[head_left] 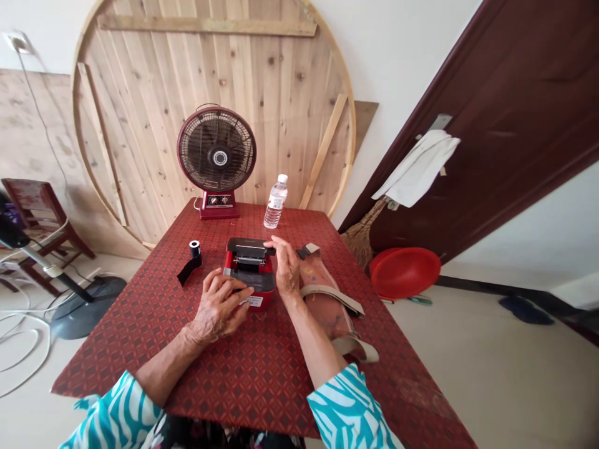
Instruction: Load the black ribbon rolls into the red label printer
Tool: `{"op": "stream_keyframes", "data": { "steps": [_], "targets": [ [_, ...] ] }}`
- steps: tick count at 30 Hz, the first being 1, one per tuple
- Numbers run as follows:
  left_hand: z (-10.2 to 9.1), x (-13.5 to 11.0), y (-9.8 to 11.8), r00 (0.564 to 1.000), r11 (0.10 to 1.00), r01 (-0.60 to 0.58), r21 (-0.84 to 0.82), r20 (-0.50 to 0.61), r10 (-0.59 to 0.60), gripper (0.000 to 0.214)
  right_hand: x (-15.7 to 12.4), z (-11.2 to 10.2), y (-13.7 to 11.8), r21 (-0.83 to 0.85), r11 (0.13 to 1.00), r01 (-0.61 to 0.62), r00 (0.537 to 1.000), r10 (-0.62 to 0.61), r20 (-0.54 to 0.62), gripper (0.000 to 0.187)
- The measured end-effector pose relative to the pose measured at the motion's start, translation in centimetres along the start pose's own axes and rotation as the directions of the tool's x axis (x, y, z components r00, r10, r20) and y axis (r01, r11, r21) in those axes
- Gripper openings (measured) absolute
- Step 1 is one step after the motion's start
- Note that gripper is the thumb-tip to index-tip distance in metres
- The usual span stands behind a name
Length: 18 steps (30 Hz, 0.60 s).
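A red patterned table [154, 324] bears a fan [218, 156], a strapped bag [322, 274] and, mid-table left of the bag, a red-and-black device [262, 280]; the left hand [223, 305] bends over its near left side, the right hand [286, 265] touches its far right corner, whether either grips cannot be told; a black roll [195, 252] sits leftward

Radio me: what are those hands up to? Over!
Left hand on red machine, near end; right hand at black lid. Machine open, insides showing. Bag close by, right side.

The left fingers [238, 288] rest on a red-and-black device [260, 279] while the right fingers [277, 246] touch its black flap [247, 245].
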<state>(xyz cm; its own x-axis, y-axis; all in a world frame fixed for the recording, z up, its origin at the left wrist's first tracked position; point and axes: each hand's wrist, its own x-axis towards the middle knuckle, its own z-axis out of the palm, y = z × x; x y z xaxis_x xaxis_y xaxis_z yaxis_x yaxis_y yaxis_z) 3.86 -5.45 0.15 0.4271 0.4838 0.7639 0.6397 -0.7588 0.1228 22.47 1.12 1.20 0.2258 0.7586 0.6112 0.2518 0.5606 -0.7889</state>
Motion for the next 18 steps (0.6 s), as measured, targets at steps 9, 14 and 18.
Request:
{"op": "stream_keyframes", "data": {
  "steps": [9, 14, 18],
  "targets": [
    [-0.1, 0.2, 0.3, 0.999, 0.999, 0.036, -0.006, 0.008, -0.036, 0.026, -0.9, -0.3, -0.6, -0.025, 1.0, -0.001, 0.999, 0.002, 0.037, 0.038],
    [0.0, 0.1, 0.2, 0.999, 0.999, 0.033, -0.018, 0.004, -0.032, 0.027, -2.9, -1.0, 0.1, -0.091, 0.995, 0.043, 0.994, -0.034, 0.101, 0.042],
    [0.1, -0.1, 0.1, 0.999, 0.999, 0.034, -0.036, -0.004, -0.034, 0.028, -3.8, -1.3, 0.6, -0.13, 0.989, 0.071, 0.991, -0.055, 0.119, 0.043]
  ]
}}
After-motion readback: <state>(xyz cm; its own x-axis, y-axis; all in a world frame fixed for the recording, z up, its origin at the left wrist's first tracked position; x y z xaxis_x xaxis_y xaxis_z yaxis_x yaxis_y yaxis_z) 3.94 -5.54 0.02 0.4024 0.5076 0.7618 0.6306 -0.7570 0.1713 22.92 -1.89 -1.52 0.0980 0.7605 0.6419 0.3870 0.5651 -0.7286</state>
